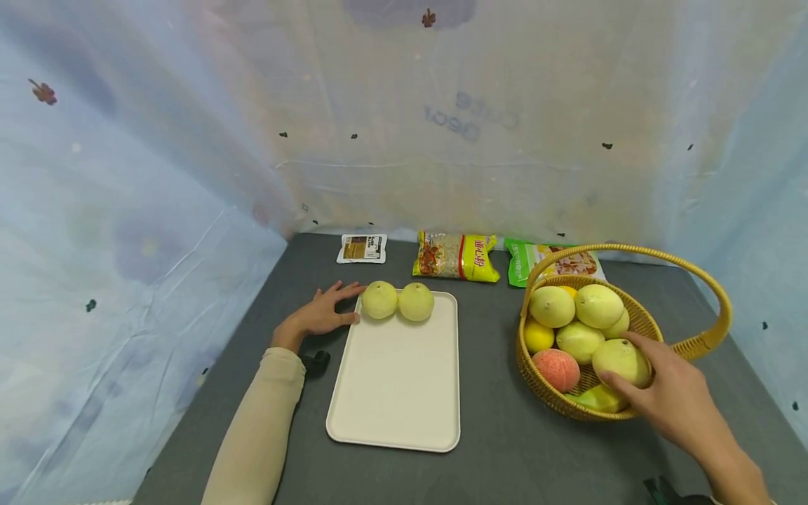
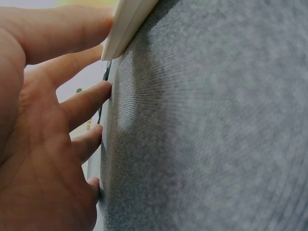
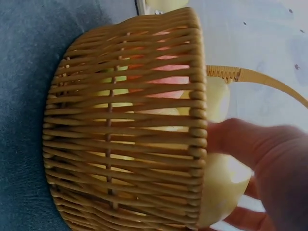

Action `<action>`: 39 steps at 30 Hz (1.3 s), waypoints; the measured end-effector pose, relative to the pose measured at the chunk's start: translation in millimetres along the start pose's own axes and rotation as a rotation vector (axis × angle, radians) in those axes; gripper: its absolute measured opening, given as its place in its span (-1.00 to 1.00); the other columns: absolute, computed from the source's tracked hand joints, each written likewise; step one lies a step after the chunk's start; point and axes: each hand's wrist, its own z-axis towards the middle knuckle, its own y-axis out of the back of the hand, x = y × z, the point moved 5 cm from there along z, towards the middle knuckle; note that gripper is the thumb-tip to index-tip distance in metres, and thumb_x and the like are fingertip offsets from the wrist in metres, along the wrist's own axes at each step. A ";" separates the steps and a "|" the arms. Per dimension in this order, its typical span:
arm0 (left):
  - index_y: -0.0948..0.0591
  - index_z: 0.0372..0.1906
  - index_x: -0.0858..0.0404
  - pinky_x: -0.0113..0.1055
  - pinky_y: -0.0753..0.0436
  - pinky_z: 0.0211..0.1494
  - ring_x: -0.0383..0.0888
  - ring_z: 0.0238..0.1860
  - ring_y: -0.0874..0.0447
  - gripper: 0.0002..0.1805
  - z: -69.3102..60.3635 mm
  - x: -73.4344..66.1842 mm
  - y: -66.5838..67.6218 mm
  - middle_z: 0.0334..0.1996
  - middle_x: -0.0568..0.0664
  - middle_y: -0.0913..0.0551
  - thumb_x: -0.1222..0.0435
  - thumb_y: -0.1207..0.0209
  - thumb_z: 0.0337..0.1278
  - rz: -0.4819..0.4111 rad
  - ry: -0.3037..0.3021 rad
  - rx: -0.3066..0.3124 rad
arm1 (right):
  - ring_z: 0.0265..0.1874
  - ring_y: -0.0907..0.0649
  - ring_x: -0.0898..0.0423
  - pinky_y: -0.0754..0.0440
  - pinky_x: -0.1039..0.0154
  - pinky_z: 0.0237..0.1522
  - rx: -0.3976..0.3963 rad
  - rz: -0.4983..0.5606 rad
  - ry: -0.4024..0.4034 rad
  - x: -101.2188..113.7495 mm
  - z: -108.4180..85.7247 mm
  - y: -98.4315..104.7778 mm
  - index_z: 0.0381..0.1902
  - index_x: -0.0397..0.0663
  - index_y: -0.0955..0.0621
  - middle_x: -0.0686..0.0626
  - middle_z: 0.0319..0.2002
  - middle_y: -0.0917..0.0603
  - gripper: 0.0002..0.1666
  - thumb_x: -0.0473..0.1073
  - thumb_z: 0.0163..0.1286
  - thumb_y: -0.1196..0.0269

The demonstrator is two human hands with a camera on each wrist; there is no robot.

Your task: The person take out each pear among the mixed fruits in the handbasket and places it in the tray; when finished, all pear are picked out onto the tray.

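My right hand holds a pale yellow-green round fruit at the near right side of a wicker basket, thumb on one side and fingers on the other. In the right wrist view the basket's woven wall hides part of this fruit. My left hand lies at the upper left edge of a cream tray, fingers spread, thumb against the rim. Two similar round fruits, a left one and a right one, sit side by side at the tray's far end.
Inside the basket are several more pale fruits, a lemon, a reddish peach-like fruit and a yellow-green long fruit. Its tall handle arches up at right. A small white packet, yellow bag and green bag lie behind.
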 end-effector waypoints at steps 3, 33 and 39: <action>-0.30 0.74 0.18 0.55 0.45 0.67 0.45 0.78 0.30 -0.17 0.3 -0.3 0.2 0.76 0.27 -0.12 0.09 -0.34 0.55 -0.003 -0.003 0.002 | -0.01 -0.77 -0.29 -0.72 -0.12 -0.18 -0.026 0.045 0.010 1.9 -3.0 4.2 0.44 -0.20 -0.58 -0.48 0.21 -0.69 -0.07 0.08 0.25 -0.67; -0.28 0.75 0.20 0.58 0.45 0.66 0.46 0.78 0.30 -0.18 0.1 0.5 0.7 0.78 0.27 -0.08 0.11 -0.31 0.57 0.010 -0.002 0.004 | 0.29 -0.66 0.32 -0.73 0.42 0.20 0.115 0.529 0.420 114.4 26.6 -32.4 0.50 0.24 -0.59 0.10 0.38 -0.68 -0.07 -0.25 0.21 -0.69; -0.29 0.74 0.20 0.56 0.45 0.67 0.45 0.78 0.30 -0.18 -0.1 0.0 0.8 0.78 0.25 -0.09 0.11 -0.32 0.57 0.001 0.004 -0.001 | 0.36 -0.65 0.24 -0.74 0.36 0.25 0.173 0.606 0.433 135.5 42.2 -44.8 0.53 0.30 -0.57 0.06 0.43 -0.65 -0.11 -0.19 0.29 -0.65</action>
